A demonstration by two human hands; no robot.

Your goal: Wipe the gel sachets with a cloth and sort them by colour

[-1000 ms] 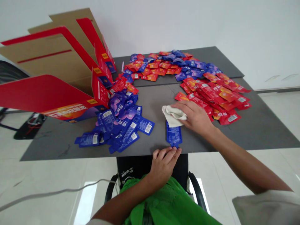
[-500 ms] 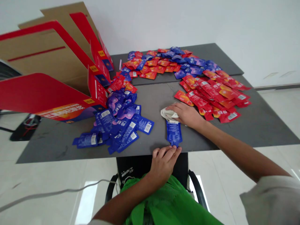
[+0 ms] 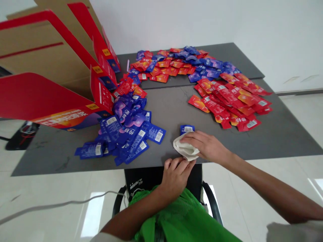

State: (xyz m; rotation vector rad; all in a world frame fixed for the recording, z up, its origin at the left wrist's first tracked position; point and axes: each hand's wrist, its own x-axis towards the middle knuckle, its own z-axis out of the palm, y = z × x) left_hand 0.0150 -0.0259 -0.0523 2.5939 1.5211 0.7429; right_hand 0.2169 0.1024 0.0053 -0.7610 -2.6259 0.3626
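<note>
Right hand [image 3: 208, 148] presses cloth [image 3: 185, 150] onto blue sachet [image 3: 187, 128]

Its fingers lie flat and close together on the white cloth, which covers all but the far end of the sachet, close to the near edge of the worktop [image 3: 174, 104]. The left hand [image 3: 176, 172] sits at that edge, fingers curled, tips touching the cloth; whether they pinch the sachet cannot be told. A blue pile [image 3: 126, 129] lies left, a red pile [image 3: 232, 101] right.

We have a single view, worn on the person's head, facing forward and downward. It sits close above the near edge of the grey table [image 3: 171, 107].
</note>
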